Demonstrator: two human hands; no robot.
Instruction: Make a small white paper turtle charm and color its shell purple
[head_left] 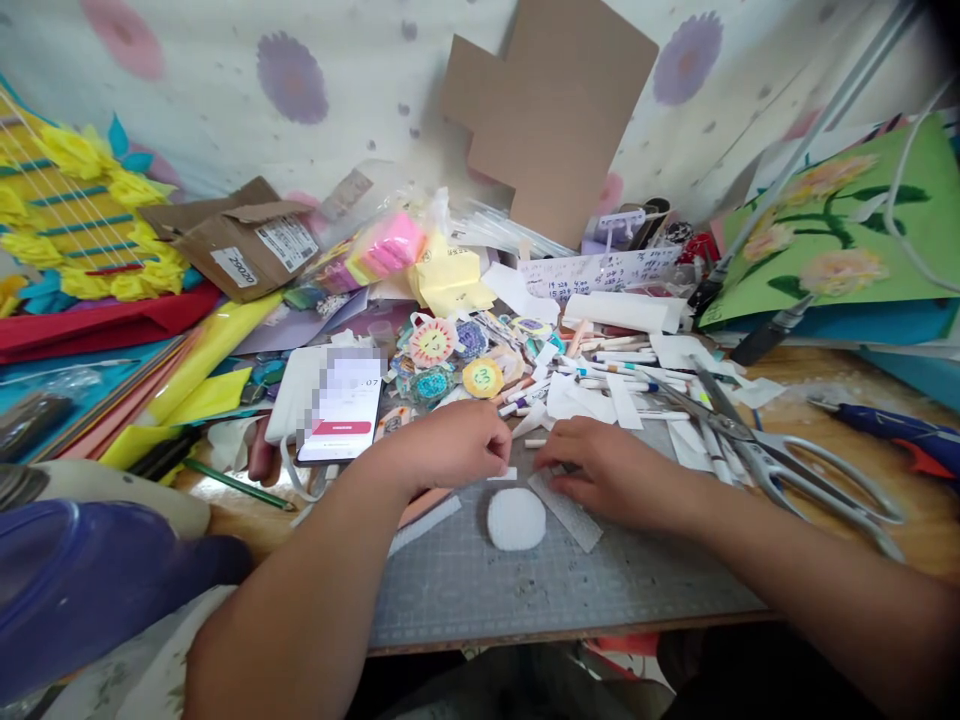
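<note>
My left hand [466, 440] is closed in a pinch above the grey cutting mat [465, 590]. A small white scrap [504, 474] shows under its fingertips; whether they grip it is unclear. My right hand [604, 468] has its fingers curled over one end of a white textured strip [568, 515] on the mat; what is between them is hidden. Between and just below the hands lies a round white pad [517, 519]. Another white strip [426, 525] lies beside my left forearm.
Behind the hands spread several markers [630, 375], paper scraps and round decorated pieces [482, 378]. A phone [343, 400] leans at left. Large scissors [795, 455] and a blue-handled tool [892, 425] lie at right. A cardboard box [240, 240] stands at the back left.
</note>
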